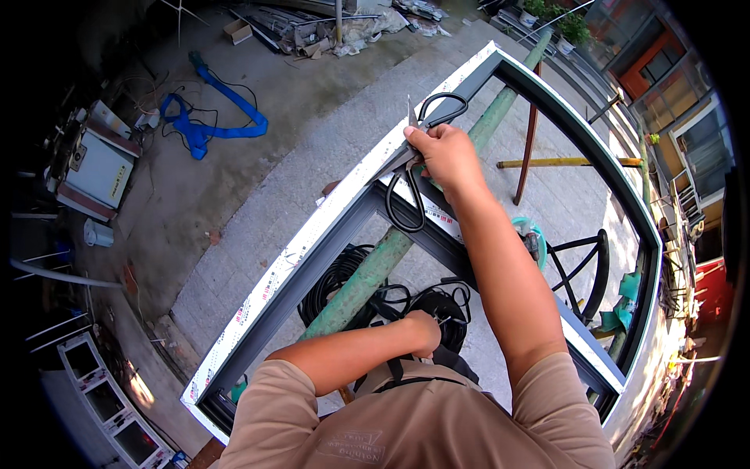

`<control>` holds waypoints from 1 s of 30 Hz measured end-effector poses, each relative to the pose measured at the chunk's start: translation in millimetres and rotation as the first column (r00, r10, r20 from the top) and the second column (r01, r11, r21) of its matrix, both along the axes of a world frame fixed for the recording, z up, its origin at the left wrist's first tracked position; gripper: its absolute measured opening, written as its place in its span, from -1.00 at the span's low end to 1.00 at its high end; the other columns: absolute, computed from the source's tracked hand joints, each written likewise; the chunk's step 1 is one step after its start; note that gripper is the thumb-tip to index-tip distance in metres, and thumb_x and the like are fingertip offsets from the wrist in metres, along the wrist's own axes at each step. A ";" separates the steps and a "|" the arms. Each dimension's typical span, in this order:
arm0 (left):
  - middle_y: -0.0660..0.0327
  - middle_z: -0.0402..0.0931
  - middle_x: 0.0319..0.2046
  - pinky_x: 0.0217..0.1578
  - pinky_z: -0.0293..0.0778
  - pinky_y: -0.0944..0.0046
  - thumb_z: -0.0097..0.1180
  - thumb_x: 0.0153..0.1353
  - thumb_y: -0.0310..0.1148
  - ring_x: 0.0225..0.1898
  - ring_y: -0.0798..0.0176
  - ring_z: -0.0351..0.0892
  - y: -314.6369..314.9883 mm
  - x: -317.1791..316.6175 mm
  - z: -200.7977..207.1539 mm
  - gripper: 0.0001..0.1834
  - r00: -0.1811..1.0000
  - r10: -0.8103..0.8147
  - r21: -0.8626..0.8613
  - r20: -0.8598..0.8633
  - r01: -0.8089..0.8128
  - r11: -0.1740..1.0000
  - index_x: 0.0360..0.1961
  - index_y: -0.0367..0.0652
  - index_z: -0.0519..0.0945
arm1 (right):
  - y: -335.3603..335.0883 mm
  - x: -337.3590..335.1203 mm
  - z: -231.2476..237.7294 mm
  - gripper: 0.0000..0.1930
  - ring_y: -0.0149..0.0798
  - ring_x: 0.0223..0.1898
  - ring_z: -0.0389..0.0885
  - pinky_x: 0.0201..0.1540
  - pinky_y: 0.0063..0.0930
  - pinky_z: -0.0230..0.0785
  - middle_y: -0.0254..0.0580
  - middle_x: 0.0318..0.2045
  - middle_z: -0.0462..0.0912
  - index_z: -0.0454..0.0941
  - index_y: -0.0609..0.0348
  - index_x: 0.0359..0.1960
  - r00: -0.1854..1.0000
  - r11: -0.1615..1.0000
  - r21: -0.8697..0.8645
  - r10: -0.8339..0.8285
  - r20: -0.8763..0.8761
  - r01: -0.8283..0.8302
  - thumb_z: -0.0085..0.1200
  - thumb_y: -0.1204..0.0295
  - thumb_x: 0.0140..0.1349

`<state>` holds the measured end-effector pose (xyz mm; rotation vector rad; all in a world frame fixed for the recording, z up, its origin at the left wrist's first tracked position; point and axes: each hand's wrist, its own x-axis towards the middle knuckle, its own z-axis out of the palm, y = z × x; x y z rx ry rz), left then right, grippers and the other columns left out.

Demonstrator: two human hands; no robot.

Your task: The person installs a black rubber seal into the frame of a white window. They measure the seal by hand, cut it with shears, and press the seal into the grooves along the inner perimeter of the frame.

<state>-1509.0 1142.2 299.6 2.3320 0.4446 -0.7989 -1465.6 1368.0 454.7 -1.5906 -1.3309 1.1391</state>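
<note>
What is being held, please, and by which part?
The right hand holds open scissors near their middle, between the handle loops. For the left hand, I cannot tell.

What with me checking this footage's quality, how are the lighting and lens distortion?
Head view: fisheye curvature bows the large frame, with black corners around the picture; bright sunlight dapples the ground at right; the right hand and scissors look fairly sharp.
</note>
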 end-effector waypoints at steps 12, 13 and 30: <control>0.02 0.87 0.00 0.05 0.74 -0.07 0.40 0.35 0.12 0.07 -0.10 0.86 -2.8 -3.0 -3.7 -0.47 1.000 0.015 -0.022 0.022 -0.014 1.000 -0.03 -0.16 0.90 | 13.7 3.1 -29.0 -0.69 -0.42 -0.48 0.69 -0.42 -0.50 0.58 -0.25 -0.42 0.75 0.63 0.22 -0.24 0.976 0.977 0.077 -0.193 -0.102 0.201 0.51 0.28 0.40; 0.05 0.86 0.02 0.05 0.74 -0.06 0.40 0.36 0.11 0.08 -0.08 0.86 -2.1 -2.1 0.7 -0.49 1.000 0.012 -0.023 0.000 -0.012 1.000 0.00 -0.14 0.90 | 11.7 3.6 -27.5 -0.69 -0.40 -0.52 0.70 -0.44 -0.49 0.59 -0.23 -0.43 0.76 0.65 0.24 -0.25 0.972 0.978 0.058 -0.189 -0.139 0.199 0.52 0.28 0.38; 0.04 0.87 -0.02 0.04 0.73 -0.06 0.40 0.37 0.09 0.06 -0.09 0.86 -2.7 -3.2 -6.2 -0.52 0.999 0.037 -0.023 0.004 -0.037 0.999 -0.05 -0.14 0.91 | 13.3 7.4 -30.8 -0.78 -0.40 -0.42 0.73 -0.31 -0.46 0.64 -0.24 -0.36 0.78 0.72 0.28 -0.14 0.953 0.967 0.083 -0.219 -0.212 0.241 0.41 0.35 0.45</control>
